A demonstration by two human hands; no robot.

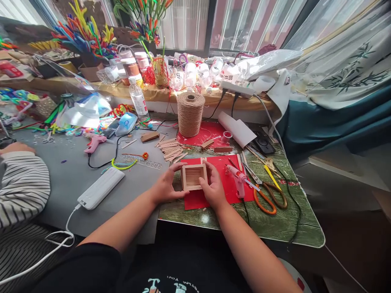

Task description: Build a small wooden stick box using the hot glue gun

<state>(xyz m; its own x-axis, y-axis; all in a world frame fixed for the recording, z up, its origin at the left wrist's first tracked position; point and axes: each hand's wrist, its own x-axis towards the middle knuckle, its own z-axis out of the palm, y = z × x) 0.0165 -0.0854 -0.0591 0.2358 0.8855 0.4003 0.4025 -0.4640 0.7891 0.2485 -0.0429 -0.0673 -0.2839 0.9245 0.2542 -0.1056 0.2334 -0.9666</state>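
Observation:
A small open wooden box [194, 188], built of thin wood strips, is held between both hands above a red sheet [220, 194]. My left hand [167, 185] grips its left side, fingers at the far corner and thumb at the near one. My right hand [214, 187] wraps the right side, with the thumb over the near edge into the opening. Just right of that hand lies a pink glue gun [240, 181] with a clear glue stick in it. Beyond the box, several loose wood sticks [171, 149] lie in a pile.
Orange-handled scissors [265, 203] and a yellow-handled tool [273, 177] lie at right. A twine spool [191, 116] stands behind. Leftward are a white power bank [102, 188], another pink glue gun [95, 142] and a co-worker's striped sleeve [26, 185]. Cables cross the table.

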